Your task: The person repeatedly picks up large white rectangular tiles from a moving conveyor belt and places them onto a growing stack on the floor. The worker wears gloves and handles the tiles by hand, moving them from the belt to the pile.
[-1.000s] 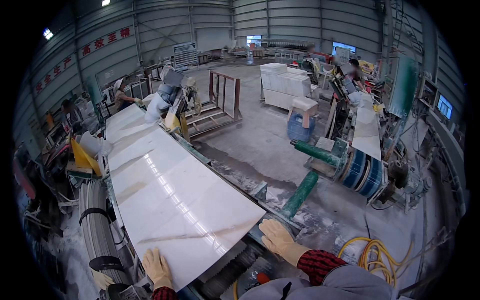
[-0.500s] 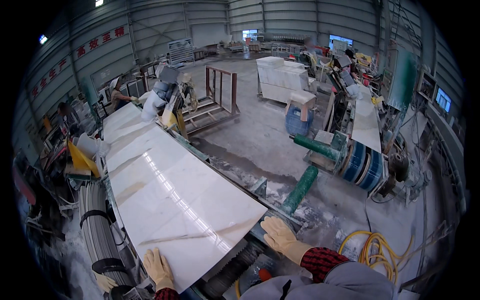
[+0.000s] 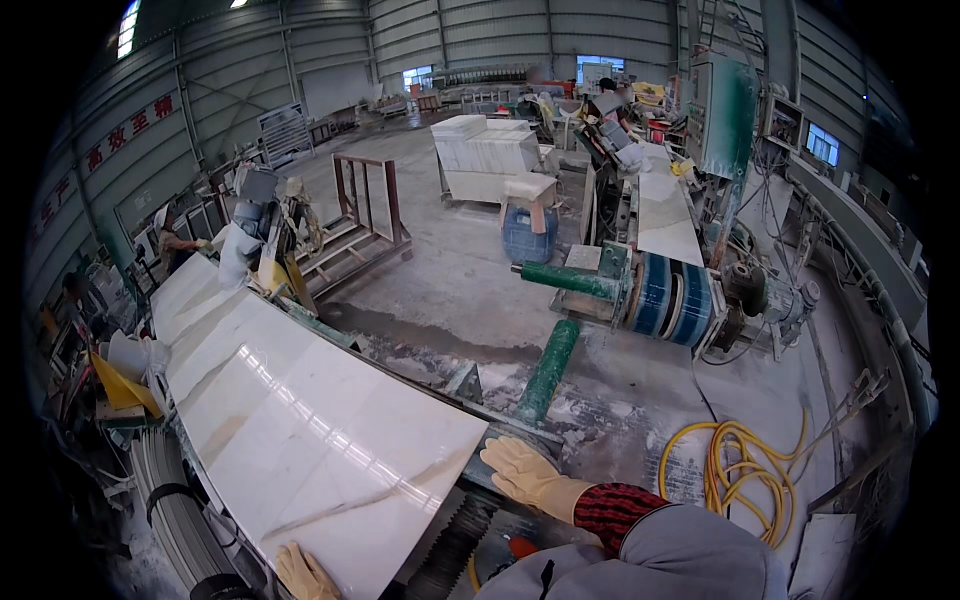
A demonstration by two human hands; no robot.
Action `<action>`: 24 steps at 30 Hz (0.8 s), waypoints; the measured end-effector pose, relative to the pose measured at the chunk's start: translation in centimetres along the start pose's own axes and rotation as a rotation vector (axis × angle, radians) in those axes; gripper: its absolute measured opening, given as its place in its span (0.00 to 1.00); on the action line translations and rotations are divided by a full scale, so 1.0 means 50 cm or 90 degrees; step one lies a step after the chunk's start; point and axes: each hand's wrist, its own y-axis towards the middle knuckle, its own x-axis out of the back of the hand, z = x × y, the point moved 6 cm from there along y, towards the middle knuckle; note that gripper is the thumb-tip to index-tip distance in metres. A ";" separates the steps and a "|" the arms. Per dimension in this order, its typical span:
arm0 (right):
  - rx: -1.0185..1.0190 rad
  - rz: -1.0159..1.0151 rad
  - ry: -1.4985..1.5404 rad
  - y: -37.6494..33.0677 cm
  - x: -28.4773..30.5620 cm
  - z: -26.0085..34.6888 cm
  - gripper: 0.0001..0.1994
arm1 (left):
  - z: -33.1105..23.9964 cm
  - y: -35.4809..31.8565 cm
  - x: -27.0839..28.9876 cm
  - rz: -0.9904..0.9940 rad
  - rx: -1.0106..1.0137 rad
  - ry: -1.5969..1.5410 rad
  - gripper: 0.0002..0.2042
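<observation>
A long polished white stone slab [image 3: 320, 400] with tan and grey veins lies on a machine bed and runs away to the far left. My left hand [image 3: 305, 573], in a cream rubber glove, rests at the slab's near left edge with its fingers stretched out. Just beyond the slab's near right corner, my right hand [image 3: 522, 472] lies flat on the bed's side rail [image 3: 478, 472], gloved alike, fingers extended and holding nothing. Dark ribbed bellows [image 3: 450, 540] show below the slab's near end.
Grey strips [image 3: 180, 510] bundled with black bands lie left of the slab. Green rollers [image 3: 550, 370] jut out at the right, near a coiled yellow hose [image 3: 735, 465]. A machine head [image 3: 250, 220] stands over the slab's far part, where another person [image 3: 175, 240] stands.
The view has swung to the right, so the slab and machines appear farther left. Both hands keep nearly the same places by the slab.
</observation>
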 end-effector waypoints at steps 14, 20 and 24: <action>-0.007 0.014 0.016 -0.004 0.021 0.007 0.28 | 0.041 -0.009 -0.043 -0.106 -0.025 -0.065 0.24; 0.012 -0.010 -0.005 -0.009 0.025 0.009 0.28 | 0.033 -0.011 -0.034 -0.078 0.008 -0.069 0.24; 0.018 -0.029 0.003 -0.015 0.025 0.007 0.28 | 0.026 -0.017 -0.025 -0.077 0.011 -0.070 0.24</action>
